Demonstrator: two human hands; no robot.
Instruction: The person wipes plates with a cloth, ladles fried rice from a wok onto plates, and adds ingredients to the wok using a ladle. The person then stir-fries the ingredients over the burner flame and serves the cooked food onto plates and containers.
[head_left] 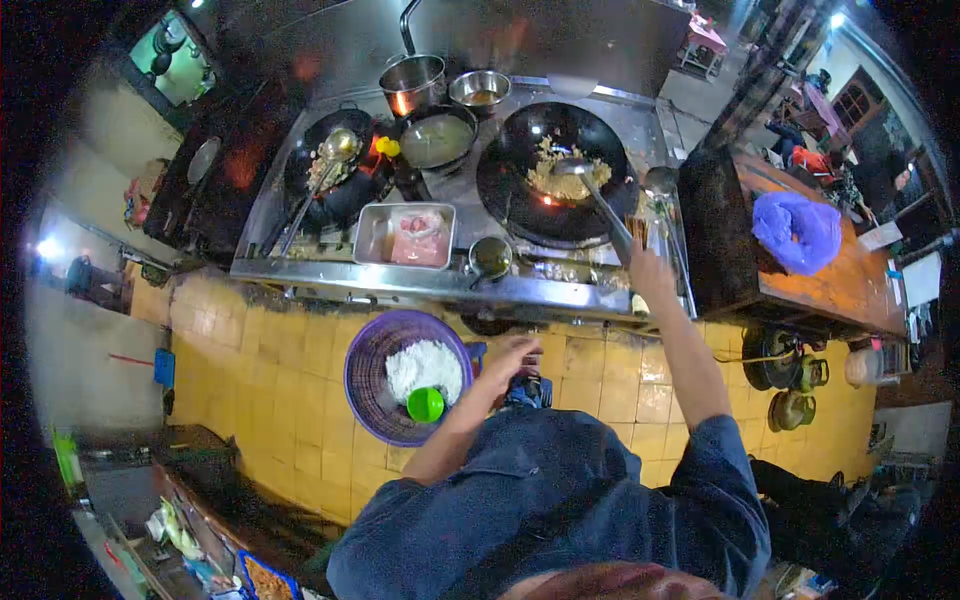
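Right hand (pixel 648 272) was closed around the long handle of a ladle (pixel 573 167), arm stretched out over the steel stove desk (pixel 400 280). Ladle bowl sat in the big black wok (pixel 556 180), resting on the fried rice (pixel 562 172) at the wok's centre. Flame glow showed under the wok's near edge.

Left hand (pixel 510 358) was open, fingers spread, holding nothing, hovering just right of a purple basket (pixel 362 385). Basket held white rice (pixel 424 366) with a green cup (pixel 425 404) on top, and sat below the desk's front edge, over the yellow tiled floor (pixel 270 390).

Elsewhere on the desk: steel tray (pixel 405 236) with pinkish contents left of the wok, small bowl (pixel 490 257) just beside it, a second wok (pixel 335 165) with its own ladle at far left, a pan of greenish liquid (pixel 438 139), two steel pots (pixel 412 82) at the back. Blue bag (pixel 798 230) lay on the wooden counter (pixel 850 285) to the right.
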